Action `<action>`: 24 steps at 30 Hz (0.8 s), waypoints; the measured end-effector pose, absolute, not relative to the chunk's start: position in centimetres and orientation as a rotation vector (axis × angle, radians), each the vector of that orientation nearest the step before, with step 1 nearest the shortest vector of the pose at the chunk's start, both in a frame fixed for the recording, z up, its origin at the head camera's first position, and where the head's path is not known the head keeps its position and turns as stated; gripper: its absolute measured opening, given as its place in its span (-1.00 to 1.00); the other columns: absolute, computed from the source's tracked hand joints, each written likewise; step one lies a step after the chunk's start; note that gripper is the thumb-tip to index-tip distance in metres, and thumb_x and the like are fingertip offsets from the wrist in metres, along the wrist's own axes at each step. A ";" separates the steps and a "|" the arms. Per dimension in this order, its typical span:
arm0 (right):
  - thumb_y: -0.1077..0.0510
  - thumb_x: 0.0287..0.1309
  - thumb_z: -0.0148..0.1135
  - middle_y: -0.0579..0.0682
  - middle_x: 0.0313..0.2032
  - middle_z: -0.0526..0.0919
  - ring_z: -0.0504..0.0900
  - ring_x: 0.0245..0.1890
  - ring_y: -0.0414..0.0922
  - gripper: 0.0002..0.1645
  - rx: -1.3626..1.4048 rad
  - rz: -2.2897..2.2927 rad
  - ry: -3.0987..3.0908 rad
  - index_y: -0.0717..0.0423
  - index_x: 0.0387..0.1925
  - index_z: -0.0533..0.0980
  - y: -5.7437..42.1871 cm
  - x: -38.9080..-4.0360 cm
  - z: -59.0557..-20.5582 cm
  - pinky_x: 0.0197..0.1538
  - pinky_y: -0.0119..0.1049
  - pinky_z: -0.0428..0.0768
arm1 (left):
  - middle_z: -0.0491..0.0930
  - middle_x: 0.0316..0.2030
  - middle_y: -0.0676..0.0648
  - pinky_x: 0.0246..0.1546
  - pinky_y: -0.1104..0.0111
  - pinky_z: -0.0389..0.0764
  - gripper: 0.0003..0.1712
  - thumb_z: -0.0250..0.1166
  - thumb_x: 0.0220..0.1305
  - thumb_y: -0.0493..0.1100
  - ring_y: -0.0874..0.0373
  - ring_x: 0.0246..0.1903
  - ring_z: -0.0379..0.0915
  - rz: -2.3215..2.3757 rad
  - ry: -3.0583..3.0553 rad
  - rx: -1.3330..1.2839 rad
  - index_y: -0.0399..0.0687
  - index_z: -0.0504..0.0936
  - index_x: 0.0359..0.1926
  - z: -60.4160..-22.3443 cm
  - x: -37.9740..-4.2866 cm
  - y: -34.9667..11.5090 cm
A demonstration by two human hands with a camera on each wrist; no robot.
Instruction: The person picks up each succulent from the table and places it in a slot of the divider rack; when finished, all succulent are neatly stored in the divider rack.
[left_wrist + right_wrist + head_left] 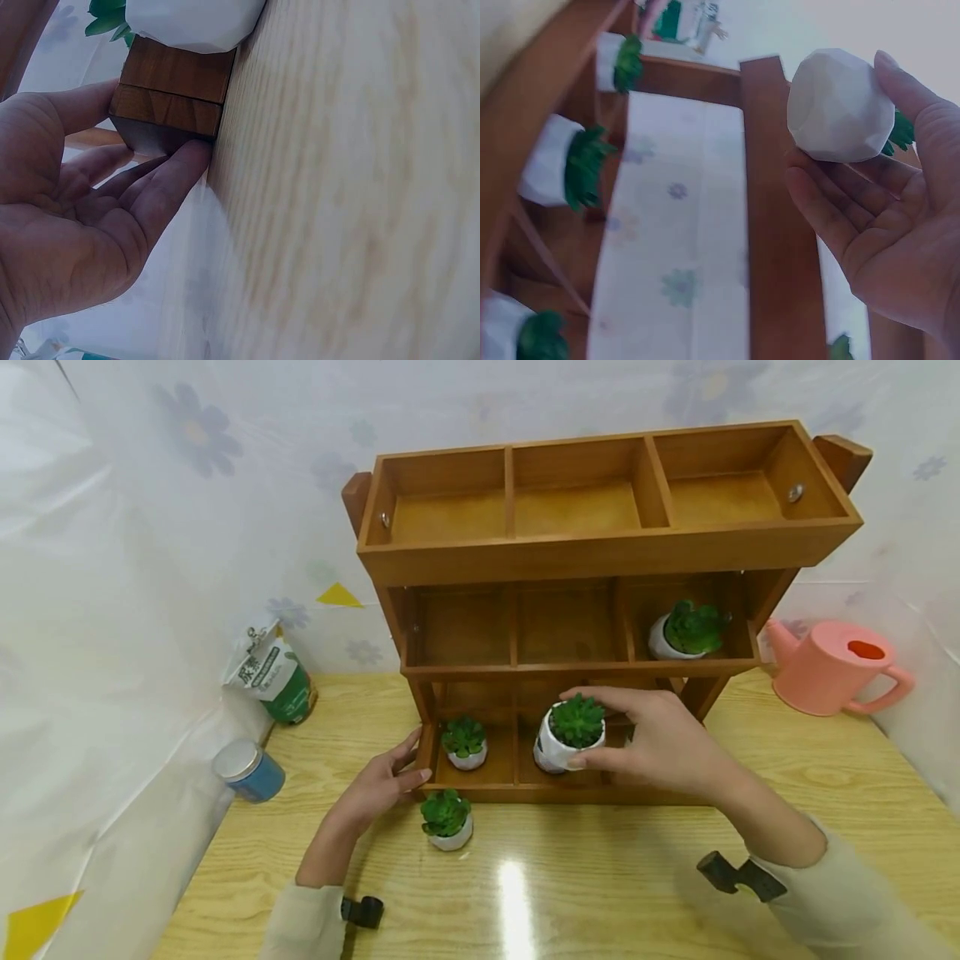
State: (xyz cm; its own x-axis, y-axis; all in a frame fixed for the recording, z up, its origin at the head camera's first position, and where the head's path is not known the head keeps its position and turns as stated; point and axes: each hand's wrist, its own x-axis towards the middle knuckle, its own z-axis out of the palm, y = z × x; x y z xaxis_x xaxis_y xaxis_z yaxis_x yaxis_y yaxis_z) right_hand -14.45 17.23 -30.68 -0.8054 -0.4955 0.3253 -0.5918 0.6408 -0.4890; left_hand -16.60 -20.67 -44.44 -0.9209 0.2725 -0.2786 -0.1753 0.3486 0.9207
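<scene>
My right hand (660, 739) grips a small potted succulent (576, 727) by its white faceted pot (840, 105), lifted in front of the brown wooden shelf rack (585, 552). Behind it, partly hidden, another potted succulent (547, 161) stands in the bottom tier's middle compartment. One more succulent (465, 742) sits in the bottom left compartment. A third one (510, 330) in that tier is mostly covered by my right hand in the head view. My left hand (382, 783) pinches the rack's lower left corner (172, 90) between thumb and fingers. Beside it on the table is a potted succulent (447, 820).
Another succulent (686, 631) occupies the middle tier's right compartment. A pink watering can (832, 667) stands right of the rack. At the left are a clipped green-and-white bag (277, 677) and a blue jar with a silver lid (250, 770). A flower-patterned sheet (262, 485) hangs behind.
</scene>
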 end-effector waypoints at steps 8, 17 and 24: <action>-0.15 -0.01 0.59 -0.16 -0.09 0.79 0.64 -0.27 -0.27 -0.26 0.807 0.816 -2.689 -0.13 0.24 0.59 18.0 -14.9 -27.9 -0.16 -0.21 0.62 | 0.02 0.59 -0.20 0.26 -0.01 0.54 -0.16 0.17 0.52 -0.15 -0.23 0.46 0.23 1.601 2.233 0.073 0.37 -0.06 0.62 -44.3 -16.5 -20.5; -0.16 0.03 0.56 0.06 -0.08 0.79 0.70 -0.21 -0.10 -0.19 0.690 0.816 -2.710 0.06 0.29 0.55 19.0 -16.6 -27.0 -0.16 -0.16 0.62 | 0.04 0.58 -0.23 0.23 -0.02 0.55 -0.16 0.18 0.51 -0.15 -0.23 0.44 0.27 1.607 2.227 0.075 0.38 -0.03 0.61 -44.3 -16.5 -20.5; -0.18 0.04 0.55 0.03 -0.12 0.79 0.71 -0.21 -0.10 -0.21 0.624 0.817 -2.689 0.06 0.26 0.57 19.1 -17.8 -26.4 -0.23 -0.35 0.58 | 0.03 0.58 -0.23 0.22 -0.01 0.57 -0.16 0.18 0.51 -0.15 -0.24 0.44 0.26 1.610 2.226 0.076 0.39 -0.03 0.61 -44.4 -16.5 -20.6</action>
State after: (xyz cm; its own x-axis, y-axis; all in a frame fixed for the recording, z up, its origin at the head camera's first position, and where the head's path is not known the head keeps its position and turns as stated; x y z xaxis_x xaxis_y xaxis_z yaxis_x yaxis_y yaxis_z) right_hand -17.84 19.06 -26.41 -0.8731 -0.3244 0.3638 -0.4720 0.7492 -0.4646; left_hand -16.50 -20.56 -44.38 -0.9220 0.2677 -0.2796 -0.1817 0.3386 0.9232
